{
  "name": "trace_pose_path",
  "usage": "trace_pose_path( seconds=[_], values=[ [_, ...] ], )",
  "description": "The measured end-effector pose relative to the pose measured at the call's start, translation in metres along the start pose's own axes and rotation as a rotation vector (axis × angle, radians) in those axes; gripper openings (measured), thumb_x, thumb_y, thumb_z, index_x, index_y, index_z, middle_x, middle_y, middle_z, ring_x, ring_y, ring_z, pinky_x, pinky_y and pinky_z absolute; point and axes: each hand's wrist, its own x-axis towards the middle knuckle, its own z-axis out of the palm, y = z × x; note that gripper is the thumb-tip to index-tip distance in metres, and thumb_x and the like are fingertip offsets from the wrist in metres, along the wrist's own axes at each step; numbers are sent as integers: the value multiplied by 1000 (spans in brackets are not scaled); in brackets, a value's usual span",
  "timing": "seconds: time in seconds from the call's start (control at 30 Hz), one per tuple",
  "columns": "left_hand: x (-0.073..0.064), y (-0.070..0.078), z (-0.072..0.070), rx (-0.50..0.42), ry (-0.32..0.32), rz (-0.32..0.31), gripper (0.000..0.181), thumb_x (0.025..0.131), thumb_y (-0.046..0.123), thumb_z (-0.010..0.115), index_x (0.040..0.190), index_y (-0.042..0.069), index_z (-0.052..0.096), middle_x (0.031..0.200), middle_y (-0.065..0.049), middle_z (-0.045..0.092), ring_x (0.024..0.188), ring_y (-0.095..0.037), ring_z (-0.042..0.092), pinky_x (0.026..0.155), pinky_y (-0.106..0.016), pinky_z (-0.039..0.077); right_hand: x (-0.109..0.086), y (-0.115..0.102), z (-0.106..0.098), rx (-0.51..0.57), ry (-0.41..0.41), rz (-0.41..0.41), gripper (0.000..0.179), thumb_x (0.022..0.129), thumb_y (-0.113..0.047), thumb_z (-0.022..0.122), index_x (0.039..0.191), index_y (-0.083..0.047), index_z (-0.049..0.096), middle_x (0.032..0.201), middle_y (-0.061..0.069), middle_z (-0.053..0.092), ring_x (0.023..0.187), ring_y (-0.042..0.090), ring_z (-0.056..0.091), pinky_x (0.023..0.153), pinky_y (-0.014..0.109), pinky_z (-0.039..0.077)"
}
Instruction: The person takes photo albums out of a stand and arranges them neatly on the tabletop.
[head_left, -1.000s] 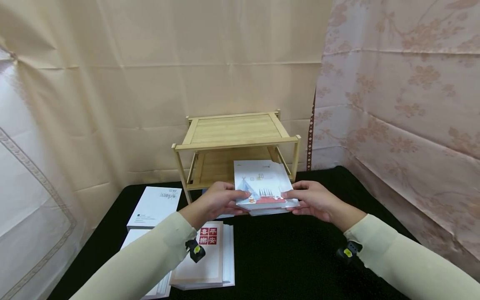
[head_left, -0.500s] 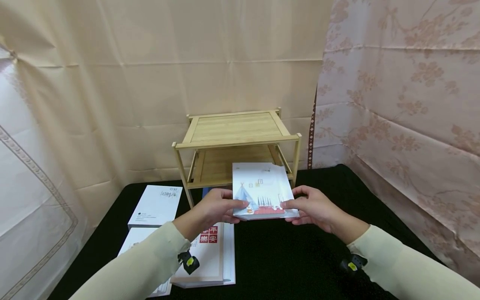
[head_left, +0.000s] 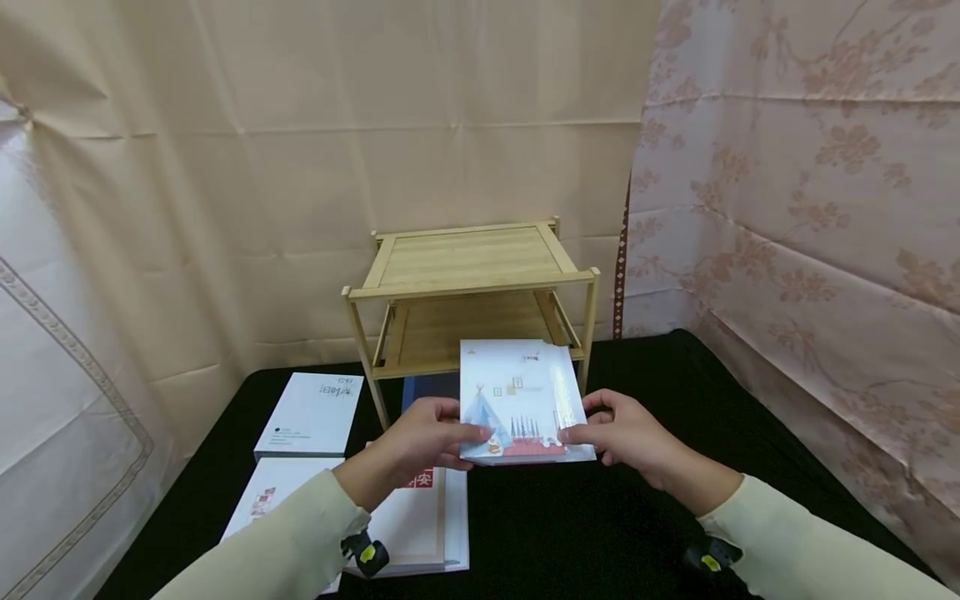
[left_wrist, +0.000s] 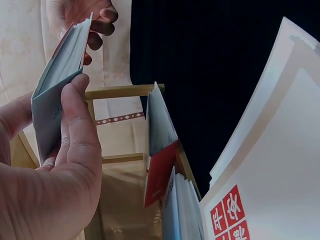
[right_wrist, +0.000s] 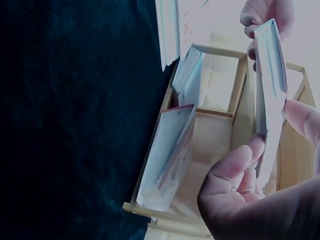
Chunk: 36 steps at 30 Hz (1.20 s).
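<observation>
Head view: from where I stand, both hands are on one book, a white one (head_left: 525, 396) with a blue tent drawn on its cover, held level in front of a two-tier wooden rack (head_left: 465, 258). The left hand (head_left: 420, 437) has its grip on the near left corner, thumb over the cover and fingers curled underneath; the right hand (head_left: 633, 437) pinches the near right corner the same way. The book's far edge overlaps the rack's lower shelf to my eye, though I cannot tell whether they touch. Between that shelf and the upper one there is a tall gap, open at the front between the two posts. Dark cloth covers the counter (head_left: 600, 533) and spreads right from beneath the book, leaving the right arm room to swing. The left side is tighter: a grey-white book (head_left: 309, 412), another with a small red mark (head_left: 277, 492) and a cream book (head_left: 412, 529) with red squares lie there, the left sleeve (head_left: 292, 533) crossing over them. From the left wrist, a red-covered book (left_wrist: 161, 172) and a pale blue book (left_wrist: 172, 205) show up on edge by the rack's rail; whether they are inside it is unclear.
</observation>
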Motion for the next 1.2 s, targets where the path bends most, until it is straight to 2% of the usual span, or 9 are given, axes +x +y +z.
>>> trace_pose_path(
  seconds=[0.17, 0.33, 0.6, 0.9, 1.2],
  values=[
    [-8, -4, 2, 18, 10, 8, 47, 92, 20, 79, 131, 0, 63, 111, -13, 75, 91, -25, 77, 81, -39, 66, -5, 4, 4, 4, -1, 16, 69, 80, -36, 87, 132, -9, 52, 91, 7, 69, 74, 20, 60, 61, 27, 52],
    [-14, -7, 4, 46, 12, 19, 47, 90, 19, 80, 129, -1, 64, 109, -13, 75, 88, -23, 77, 79, -39, 66, -12, 8, 9, 15, -18, -2, 70, 81, -34, 87, 133, -8, 49, 92, 8, 70, 75, 21, 61, 60, 27, 52],
    [-20, -18, 7, 40, 1, 26, 44, 90, 17, 80, 128, -2, 65, 105, -11, 76, 85, -21, 76, 76, -40, 66, -18, 16, 15, 10, -33, 9, 70, 80, -34, 87, 132, -8, 50, 94, 10, 70, 78, 23, 63, 62, 28, 53],
    [-27, -37, 12, 33, 5, -22, 41, 89, 15, 80, 123, -3, 66, 100, -9, 77, 83, -21, 76, 75, -40, 67, -24, 30, 24, 1, -82, 25, 67, 81, -32, 86, 131, -6, 50, 92, 10, 70, 75, 22, 63, 61, 27, 52],
    [-32, -52, 15, 39, -4, -64, 38, 88, 15, 82, 119, -3, 68, 98, -10, 77, 83, -21, 76, 73, -39, 67, -27, 44, 32, -30, -92, 75, 64, 81, -30, 86, 130, -7, 52, 93, 10, 69, 75, 23, 63, 62, 28, 52]
  ],
)
